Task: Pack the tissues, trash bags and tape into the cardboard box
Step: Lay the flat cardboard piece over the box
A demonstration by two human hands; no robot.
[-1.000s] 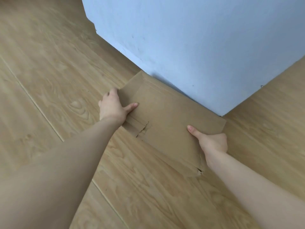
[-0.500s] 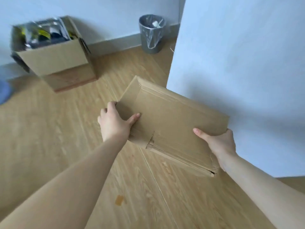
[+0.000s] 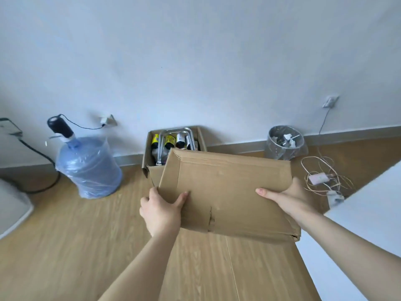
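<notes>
Gripping a flattened cardboard box (image 3: pixel 225 192) at its two side edges, both hands hold it in the air above the wooden floor (image 3: pixel 65 246), tilted with its far edge raised. The left hand (image 3: pixel 160 211) closes on the near left corner, thumb on top and fingers beneath. The right hand (image 3: pixel 288 198) clamps the right edge, thumb lying across the upper face. A tear marks the near edge of the sheet between the hands. Behind it, an open carton (image 3: pixel 152 170) of bottles and metal parts stands against the white wall (image 3: pixel 195 61). To the left stands a blue water jug (image 3: pixel 89 168) with a pump; to the right, a lined waste bin (image 3: pixel 284 142) and a tangle of cables (image 3: pixel 325 177).
</notes>
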